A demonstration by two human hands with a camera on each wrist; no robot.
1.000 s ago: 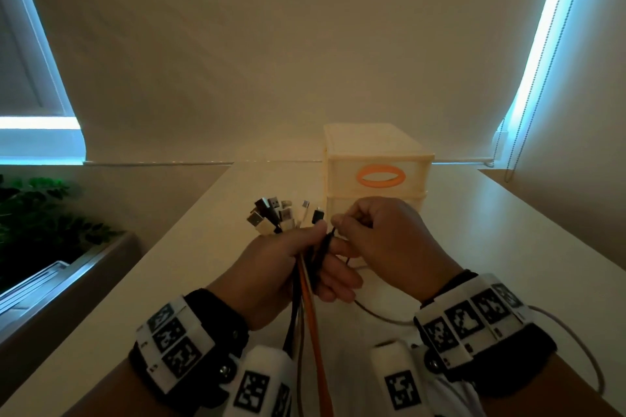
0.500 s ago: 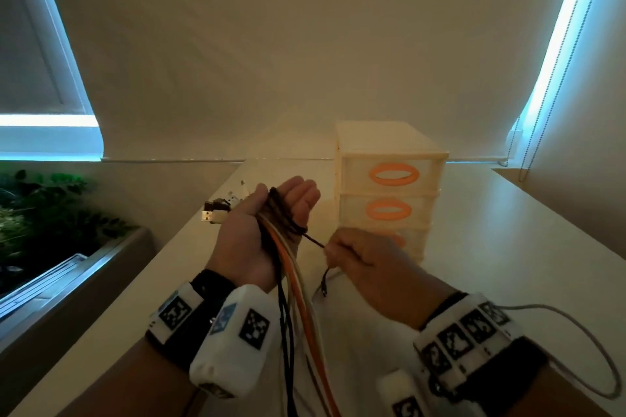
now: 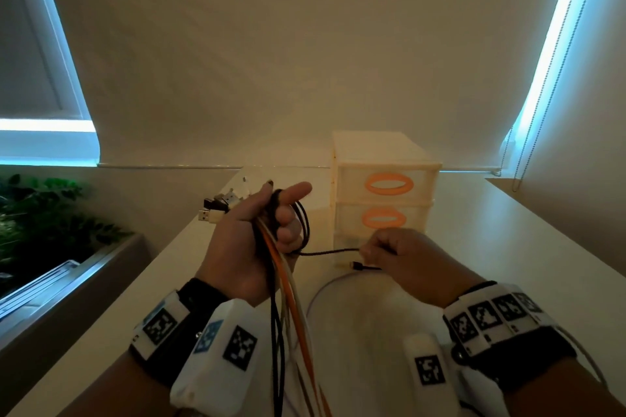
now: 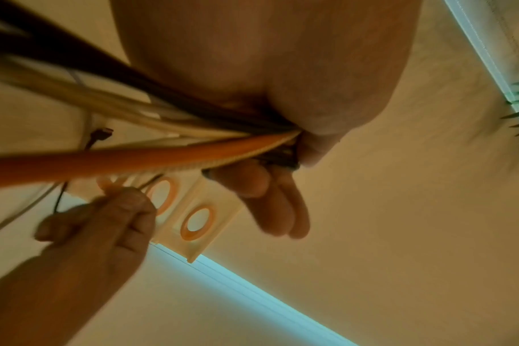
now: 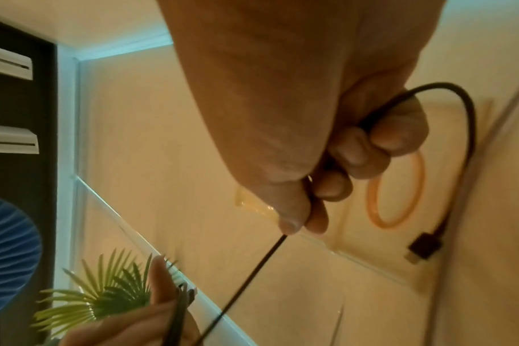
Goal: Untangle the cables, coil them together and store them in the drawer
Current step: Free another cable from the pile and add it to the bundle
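Gripping one cable bundle [image 3: 288,284], left hand [image 3: 244,247]; right hand [image 3: 403,257] pinches one black cable [image 3: 330,251].

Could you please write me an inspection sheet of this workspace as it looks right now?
Surface: pale table, dimly lit.
Job's things: cable bundle of black, white and orange leads; drawer unit with orange handles, the drawers in view closed.
Clutter: nothing seen.
Hands: left hand grips the bundle, plugs sticking out past the fingers; right hand pinches the black cable.
Cables: black cable loops around the left fingers and runs taut to the right hand; its plug hangs free. A white lead lies on the table.
Surroundings: drawn blinds, green plant at left.
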